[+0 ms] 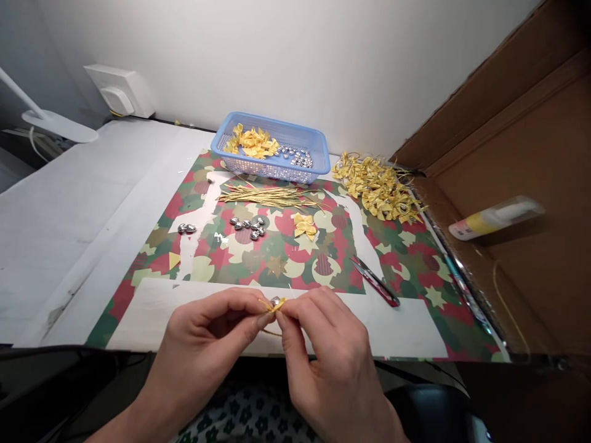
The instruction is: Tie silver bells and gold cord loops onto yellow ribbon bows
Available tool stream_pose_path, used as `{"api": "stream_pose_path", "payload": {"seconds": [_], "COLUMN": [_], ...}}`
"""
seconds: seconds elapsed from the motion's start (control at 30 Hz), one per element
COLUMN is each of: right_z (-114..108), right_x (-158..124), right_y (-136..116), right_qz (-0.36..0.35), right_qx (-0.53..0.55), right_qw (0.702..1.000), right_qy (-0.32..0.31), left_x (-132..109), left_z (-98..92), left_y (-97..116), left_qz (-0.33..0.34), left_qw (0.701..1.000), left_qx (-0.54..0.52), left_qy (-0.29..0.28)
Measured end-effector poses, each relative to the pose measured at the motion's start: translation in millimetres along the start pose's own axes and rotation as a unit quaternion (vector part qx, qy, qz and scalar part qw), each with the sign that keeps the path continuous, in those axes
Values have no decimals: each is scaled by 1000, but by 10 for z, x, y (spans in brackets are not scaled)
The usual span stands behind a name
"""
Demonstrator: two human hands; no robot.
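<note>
Pinching a small yellow ribbon bow from either side, the left hand and the right hand meet above a white paper strip at the near edge of the tabletop. The fingers of both hands are closed on the bow, thumb against forefinger; a silver bell shows between the fingertips, and a gold cord hangs just below. Beyond the hands, a camouflage-patterned sheet carries a cluster of silver bells, a separate pair of bells to its left, and a few loose bows to its right. Behind these lies a bundle of gold cords, laid roughly crosswise. At the back, a blue plastic basket holds yellow bows on its left and silver bells on its right. Right of the basket is a heap of corded bows; nearer, red-handled thread snips lie diagonally, partly over bare white surface.
</note>
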State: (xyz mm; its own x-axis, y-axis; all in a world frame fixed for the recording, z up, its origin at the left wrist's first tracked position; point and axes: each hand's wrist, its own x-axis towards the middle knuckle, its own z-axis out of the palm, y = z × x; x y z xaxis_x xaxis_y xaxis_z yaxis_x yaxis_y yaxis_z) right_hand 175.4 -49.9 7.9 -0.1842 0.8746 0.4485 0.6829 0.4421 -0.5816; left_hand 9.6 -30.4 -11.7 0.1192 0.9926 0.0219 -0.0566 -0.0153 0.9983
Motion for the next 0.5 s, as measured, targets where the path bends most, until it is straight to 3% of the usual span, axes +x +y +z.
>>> {"api": "stream_pose_path", "payload": {"seconds": [0.23,0.5], "right_z": [-10,-191], "right_x": [0,85], "right_y": [8,70], "right_qz": [-2,35], "right_qx": [-10,65], "right_qw": [1000,996], "right_qy": [-7,-42], "left_x": [-9,40], "left_z": [-6,-86], "left_y": [-28,-57], "left_qz": [-16,-130], "left_qw": [1000,987], "left_qx": [-22,-97], "left_qy": [2,-11]}}
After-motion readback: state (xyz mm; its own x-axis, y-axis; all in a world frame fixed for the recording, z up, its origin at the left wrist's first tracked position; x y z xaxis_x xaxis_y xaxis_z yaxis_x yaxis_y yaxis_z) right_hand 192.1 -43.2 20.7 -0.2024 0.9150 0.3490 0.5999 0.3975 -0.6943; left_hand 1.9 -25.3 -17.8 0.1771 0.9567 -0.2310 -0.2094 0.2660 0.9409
